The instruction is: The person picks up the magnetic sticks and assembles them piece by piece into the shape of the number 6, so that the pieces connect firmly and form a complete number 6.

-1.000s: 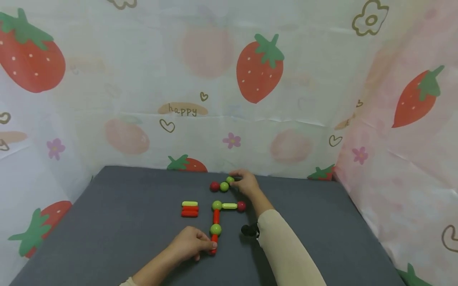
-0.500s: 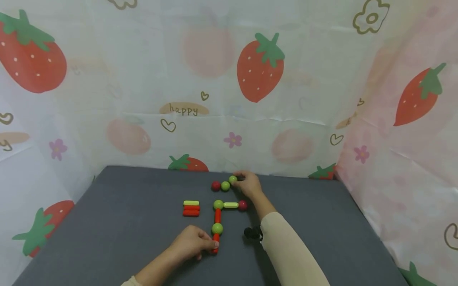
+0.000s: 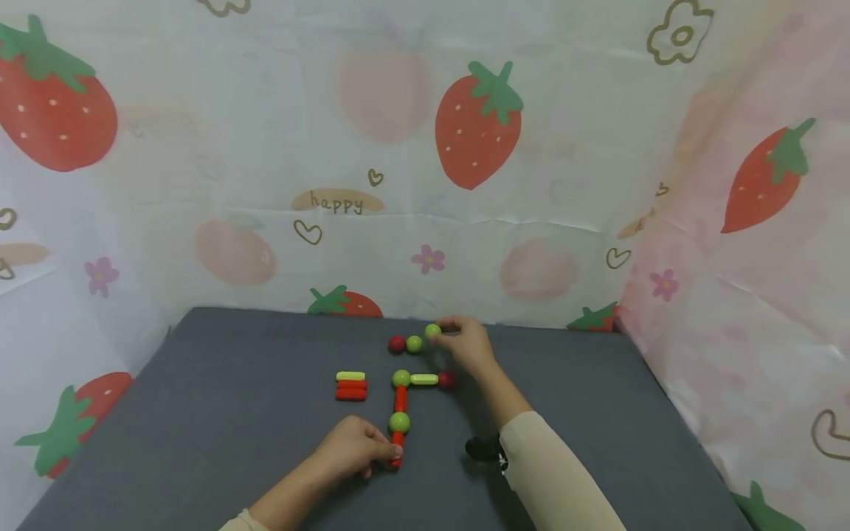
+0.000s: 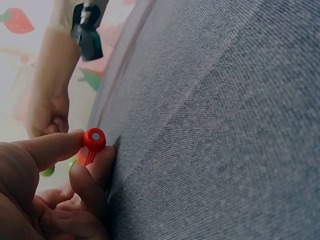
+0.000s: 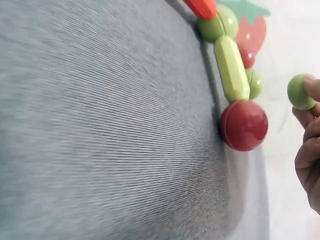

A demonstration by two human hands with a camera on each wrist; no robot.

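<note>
My left hand (image 3: 355,448) pinches the near red rod (image 3: 397,439) of a joined chain between thumb and finger; in the left wrist view its round end (image 4: 95,136) shows a silvery disc. From that rod the chain runs away through a green ball (image 3: 399,422), another red rod (image 3: 401,399) and a corner green ball (image 3: 401,378). There it turns right along a yellow-green rod (image 3: 424,380) to a dark red ball (image 3: 447,380). Beyond the chain, my right hand (image 3: 470,345) holds a loose green ball (image 5: 298,93) in its fingertips, apart from the other balls.
A dark red ball (image 3: 396,344) and a green ball (image 3: 415,344) sit side by side near the back of the grey table (image 3: 265,413). Left of the chain lie a yellow-green rod (image 3: 350,376) and two red rods (image 3: 351,394). A patterned cloth (image 3: 385,243) hangs behind.
My right hand has drawn the green ball up and to the right, opening a gap from the neighbouring green ball. The left hand stays on the red rod.
</note>
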